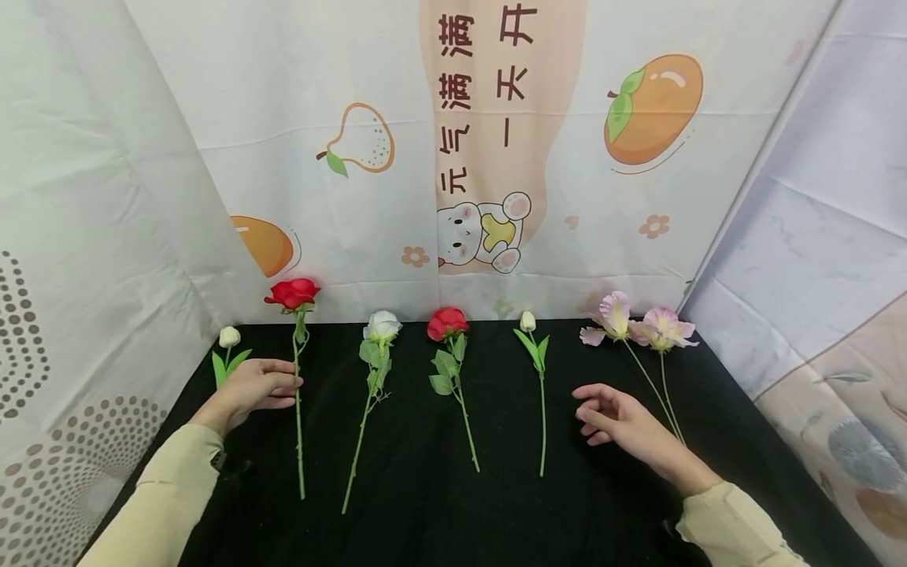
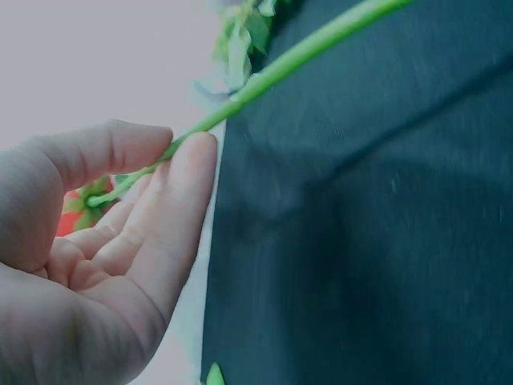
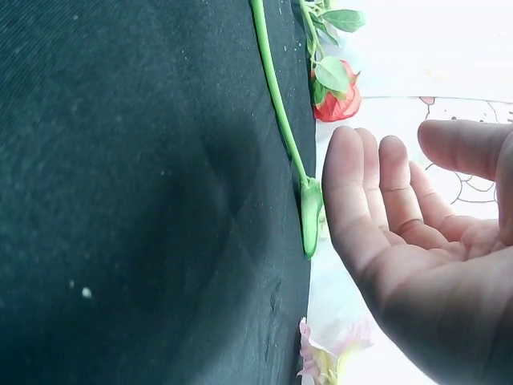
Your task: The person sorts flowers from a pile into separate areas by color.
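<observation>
My left hand (image 1: 258,387) pinches the green stem of a red rose (image 1: 294,294) between thumb and fingertips. In the left wrist view the rose stem (image 2: 296,54) slants up from the pinch, its shadow falling on the black cloth. The bloom is partly hidden behind the fingers. A white tulip (image 1: 229,337) lies beside that hand, its lower stem covered by it. My right hand (image 1: 623,421) hovers over the cloth with loosely bent fingers and holds nothing. It is between another white tulip (image 1: 542,370) and two pink-purple flowers (image 1: 662,327).
A white rose (image 1: 383,327) and a second red rose (image 1: 448,323) lie on the black cloth (image 1: 425,520) between the hands. Behind stands a printed white curtain (image 1: 283,79). More fabric hangs at the left (image 1: 78,197) and right sides.
</observation>
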`<state>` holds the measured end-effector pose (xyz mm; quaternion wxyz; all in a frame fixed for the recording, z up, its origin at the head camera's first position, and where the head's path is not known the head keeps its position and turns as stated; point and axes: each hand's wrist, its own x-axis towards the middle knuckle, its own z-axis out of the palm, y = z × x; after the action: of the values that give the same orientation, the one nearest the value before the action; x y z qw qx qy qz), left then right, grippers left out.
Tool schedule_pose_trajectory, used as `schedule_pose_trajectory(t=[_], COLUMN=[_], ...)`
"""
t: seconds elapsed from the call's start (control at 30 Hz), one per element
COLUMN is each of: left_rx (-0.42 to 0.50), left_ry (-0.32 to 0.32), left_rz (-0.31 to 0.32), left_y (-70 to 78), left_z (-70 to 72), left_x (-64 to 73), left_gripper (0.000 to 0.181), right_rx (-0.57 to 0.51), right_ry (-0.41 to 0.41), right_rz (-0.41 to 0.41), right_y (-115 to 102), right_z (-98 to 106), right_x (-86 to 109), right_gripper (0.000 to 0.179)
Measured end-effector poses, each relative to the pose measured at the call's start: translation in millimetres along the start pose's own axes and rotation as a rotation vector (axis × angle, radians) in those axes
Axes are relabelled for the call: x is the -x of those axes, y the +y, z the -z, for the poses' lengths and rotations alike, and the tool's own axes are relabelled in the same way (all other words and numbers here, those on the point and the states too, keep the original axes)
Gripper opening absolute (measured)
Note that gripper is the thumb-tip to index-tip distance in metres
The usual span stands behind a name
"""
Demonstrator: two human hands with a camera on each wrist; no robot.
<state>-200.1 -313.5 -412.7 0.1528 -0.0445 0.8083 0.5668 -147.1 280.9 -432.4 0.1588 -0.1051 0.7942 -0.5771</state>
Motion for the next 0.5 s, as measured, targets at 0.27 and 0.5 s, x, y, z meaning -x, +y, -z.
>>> schedule_pose_trajectory(t=[0.27,0.5], left_rx=[0.050,0.104], left_ry=[-0.014,-0.021], left_rz=[-0.065,-0.099], left_y=[22.9,39.4], left_z=[-23.9,-50.3], left_x=[0.3,-4.8], left_gripper=[0.056,0.049], right_rx=[0.005,-0.001], right_ry=[-0.036,-0.073], right_rz=[0.002,0.009], right_y=[-5,-11], right_z=[-10,-25], right_x=[-6.7,-15.9], right_gripper=[0.050,0.048])
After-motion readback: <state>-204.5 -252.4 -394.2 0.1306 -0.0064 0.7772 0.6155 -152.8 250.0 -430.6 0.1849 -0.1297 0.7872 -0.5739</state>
